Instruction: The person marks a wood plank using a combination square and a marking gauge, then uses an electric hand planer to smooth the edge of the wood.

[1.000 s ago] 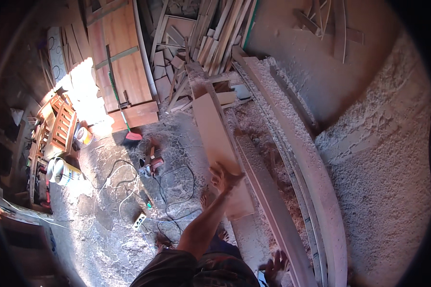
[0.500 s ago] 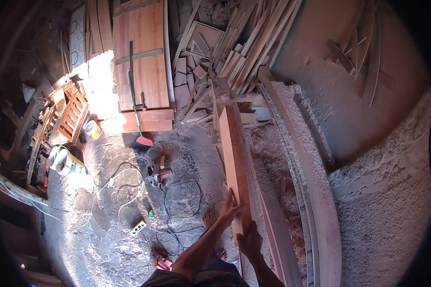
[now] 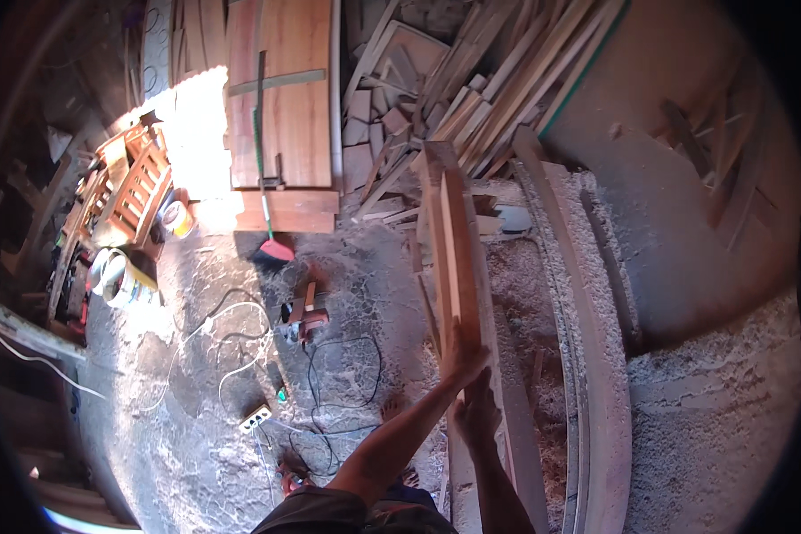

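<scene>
A long squared wooden beam (image 3: 465,276) points away from me, its pale edge to the left and its browner face to the right. It lies along a longer dusty timber rail (image 3: 434,165). My left hand (image 3: 465,356) is closed around the beam close to its near end, thumb along the pale edge. Just behind and below it, my right hand (image 3: 479,416) is at the beam's near end with fingers curled upward; the left hand partly hides that contact.
Curved, sawdust-covered timbers (image 3: 596,329) run along the right. On the floor at left are a power tool (image 3: 307,319), a power strip (image 3: 255,419) and loose cables. A red broom (image 3: 277,250) leans against wood panels (image 3: 294,125). Offcuts (image 3: 383,120) pile up beyond; buckets (image 3: 126,283) stand left.
The beam has turned about its length, showing a narrower pale side. Both hands have moved slightly right and farther away. The whole view has shifted.
</scene>
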Demonstrator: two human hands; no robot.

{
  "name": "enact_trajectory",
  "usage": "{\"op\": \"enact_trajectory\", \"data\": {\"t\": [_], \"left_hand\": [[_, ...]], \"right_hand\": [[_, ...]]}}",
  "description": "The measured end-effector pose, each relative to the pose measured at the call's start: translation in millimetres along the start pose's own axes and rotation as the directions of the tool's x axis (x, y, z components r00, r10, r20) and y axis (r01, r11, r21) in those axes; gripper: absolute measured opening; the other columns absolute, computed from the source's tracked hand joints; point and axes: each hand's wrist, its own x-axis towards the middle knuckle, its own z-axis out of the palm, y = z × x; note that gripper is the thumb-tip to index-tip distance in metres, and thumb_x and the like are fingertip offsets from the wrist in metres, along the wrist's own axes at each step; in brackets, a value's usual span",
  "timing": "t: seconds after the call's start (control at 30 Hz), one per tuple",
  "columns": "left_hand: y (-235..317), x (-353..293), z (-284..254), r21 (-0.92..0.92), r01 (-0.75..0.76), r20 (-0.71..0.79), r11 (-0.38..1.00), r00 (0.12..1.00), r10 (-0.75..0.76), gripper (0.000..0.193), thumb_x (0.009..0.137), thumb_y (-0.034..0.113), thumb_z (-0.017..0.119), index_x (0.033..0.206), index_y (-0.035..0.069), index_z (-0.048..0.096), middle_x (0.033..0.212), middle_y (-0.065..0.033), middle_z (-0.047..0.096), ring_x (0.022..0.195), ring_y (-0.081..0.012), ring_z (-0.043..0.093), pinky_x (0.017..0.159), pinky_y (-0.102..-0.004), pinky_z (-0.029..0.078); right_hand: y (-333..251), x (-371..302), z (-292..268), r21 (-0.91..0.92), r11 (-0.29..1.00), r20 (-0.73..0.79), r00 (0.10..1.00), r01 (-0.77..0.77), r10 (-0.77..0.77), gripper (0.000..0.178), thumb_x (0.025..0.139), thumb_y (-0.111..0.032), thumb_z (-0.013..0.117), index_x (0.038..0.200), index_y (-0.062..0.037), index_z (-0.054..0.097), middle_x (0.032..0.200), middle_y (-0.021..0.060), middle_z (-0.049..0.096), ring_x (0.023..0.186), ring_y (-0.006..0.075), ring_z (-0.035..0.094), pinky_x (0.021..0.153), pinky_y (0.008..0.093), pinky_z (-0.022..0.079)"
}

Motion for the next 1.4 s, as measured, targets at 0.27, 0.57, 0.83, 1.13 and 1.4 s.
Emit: {"op": "enact_trajectory", "data": {"t": [0.27, 0.57, 0.83, 1.13, 1.4], "left_hand": [[-30.8, -4.5, -11.7, -0.282, -0.169, -0.144, 0.944, 0.981, 0.133, 0.081, 0.097, 0.051, 0.056, 0.154, 0.002, 0.025, 0.138, -0.0340, 0.050, 0.133, -0.0478, 0.047, 0.109, -0.0474, 0.039], [-264.9, -205.0, -88.8, 0.075, 0.161, -0.161, 0.984, 0.976, -0.147, 0.062, 0.097, 0.046, 0.054, 0.143, 0.007, 0.045, 0.121, -0.0311, 0.063, 0.113, -0.0504, 0.059, 0.097, -0.0526, 0.046], [-296.5, -230.4, -167.3, -0.020, 0.145, -0.316, 0.989, 0.938, -0.144, 0.058, 0.095, 0.040, 0.058, 0.141, 0.006, 0.048, 0.122, -0.0249, 0.065, 0.117, -0.0442, 0.060, 0.099, -0.0491, 0.047], [-369.8, -166.3, -232.6, 0.042, 0.400, -0.334, 0.915, 0.869, -0.365, 0.063, 0.090, 0.039, 0.061, 0.142, 0.007, 0.048, 0.140, -0.0234, 0.055, 0.127, -0.0432, 0.053, 0.105, -0.0503, 0.044], [-416.0, -104.0, -276.7, 0.209, 0.598, -0.277, 0.774, 0.795, -0.540, 0.061, 0.087, 0.037, 0.065, 0.141, 0.011, 0.052, 0.150, -0.0146, 0.047, 0.134, -0.0412, 0.045, 0.106, -0.0570, 0.043]], "right_hand": [[29.2, 31.2, 33.0, -0.247, 0.922, -0.181, 0.920, 0.299, -0.347, 0.089, 0.085, -0.026, 0.067, 0.156, -0.0036, 0.019, 0.146, 0.0338, 0.042, 0.119, 0.0478, 0.057, 0.098, 0.0530, 0.049], [25.7, 39.2, 41.9, -0.168, 0.969, -0.216, 0.952, 0.181, -0.215, 0.090, 0.083, -0.026, 0.072, 0.154, 0.0019, 0.023, 0.145, 0.0316, 0.045, 0.128, 0.0465, 0.050, 0.114, 0.0552, 0.031], [46.6, 51.5, 53.1, -0.229, 0.927, -0.222, 0.911, 0.296, -0.346, 0.092, 0.088, -0.022, 0.070, 0.155, 0.0039, 0.012, 0.148, 0.0357, 0.037, 0.135, 0.0474, 0.043, 0.113, 0.0473, 0.037], [-136.7, 11.6, 92.7, -0.102, 0.650, 0.038, 0.656, 0.753, -0.754, 0.054, 0.089, -0.012, 0.062, 0.140, 0.0022, 0.050, 0.138, 0.0248, 0.051, 0.127, 0.0422, 0.050, 0.108, 0.0490, 0.040], [-261.2, 89.7, 459.4, 0.275, 0.335, 0.596, 0.114, 0.901, -0.795, 0.027, 0.085, -0.013, 0.066, 0.110, -0.0016, 0.061, 0.101, 0.0163, 0.064, 0.094, 0.0365, 0.063, 0.082, 0.0450, 0.054]]}}
